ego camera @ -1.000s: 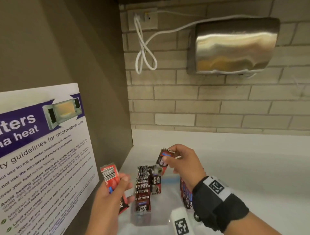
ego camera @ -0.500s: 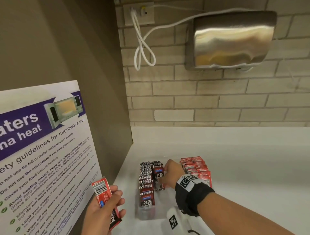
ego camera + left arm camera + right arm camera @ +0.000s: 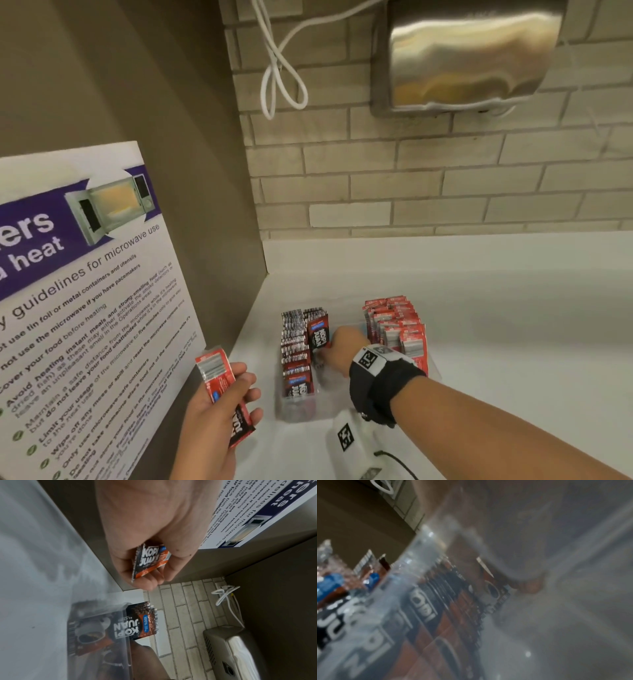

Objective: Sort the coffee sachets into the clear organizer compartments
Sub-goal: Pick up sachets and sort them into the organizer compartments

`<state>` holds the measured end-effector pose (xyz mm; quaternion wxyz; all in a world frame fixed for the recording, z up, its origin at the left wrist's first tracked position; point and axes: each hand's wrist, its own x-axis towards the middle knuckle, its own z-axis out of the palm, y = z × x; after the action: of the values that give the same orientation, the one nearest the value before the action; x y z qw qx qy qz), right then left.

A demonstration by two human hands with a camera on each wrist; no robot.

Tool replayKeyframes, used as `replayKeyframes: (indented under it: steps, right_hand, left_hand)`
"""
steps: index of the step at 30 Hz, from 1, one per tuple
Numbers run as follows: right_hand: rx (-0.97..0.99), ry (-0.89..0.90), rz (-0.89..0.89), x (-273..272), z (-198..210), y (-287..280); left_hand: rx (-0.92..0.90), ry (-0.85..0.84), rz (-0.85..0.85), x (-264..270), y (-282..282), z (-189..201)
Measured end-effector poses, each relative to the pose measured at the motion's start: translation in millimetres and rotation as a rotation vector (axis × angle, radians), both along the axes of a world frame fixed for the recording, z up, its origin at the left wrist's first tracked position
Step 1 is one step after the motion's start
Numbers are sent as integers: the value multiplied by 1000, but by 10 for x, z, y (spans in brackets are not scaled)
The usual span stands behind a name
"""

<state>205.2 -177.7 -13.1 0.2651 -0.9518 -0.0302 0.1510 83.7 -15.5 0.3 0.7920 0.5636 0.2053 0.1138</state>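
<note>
White counter (image 3: 496, 325) in a corner; microwave poster (image 3: 85, 291) leans at left, steel wall unit (image 3: 469, 54) on the far brick wall. Clear organizer (image 3: 301, 409) sits near the corner: left compartment packed with upright black-and-red sachets (image 3: 294, 356), right compartment packed with red ones (image 3: 397, 325). Right hand (image 3: 344, 347) is down in the middle compartment at one upright black sachet (image 3: 319, 334); fingers hidden, grip cannot be told. Left hand (image 3: 212, 421), near left, fingers curled round a red-black "KOPI JUAN" sachet (image 3: 222, 394), barcode end up.
</note>
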Motion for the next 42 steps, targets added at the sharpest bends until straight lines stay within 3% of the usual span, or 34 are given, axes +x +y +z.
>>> replayKeyframes:
  steps: [9,14,18,22,26,28,32,36,42]
  right_hand:
    - [53,30,23,-89,80,11]
    - [-12,52,89,-92,219,-64]
    - [-46,-53,52,-117,407,-116]
    - [238,-207,64,-276,511,-220]
    - [456,-234,108,-567,610,-259]
    - [607,-144,116,-705,634,-223]
    - [951,240,128,-927,613,-120]
    - [1122,273,96,-935,603,-102]
    - [1238,13,-36,-710,877,-318]
  left_hand:
    - [-33,-11,-39,22,32,-36]
    - [-166,-20,-106,46,47,33]
    - [-158,-95,-166,87,24,138]
    - [-172,-194,-185,145,-69,304]
    - [-353,-245,-258,176,-167,492]
    - [-420,-247,-280,198,-231,565]
    - [-471,-281,-305,258,-394,606]
    - [-278,-322,-305,261,-467,532]
    - [-5,-361,-207,191,-278,415]
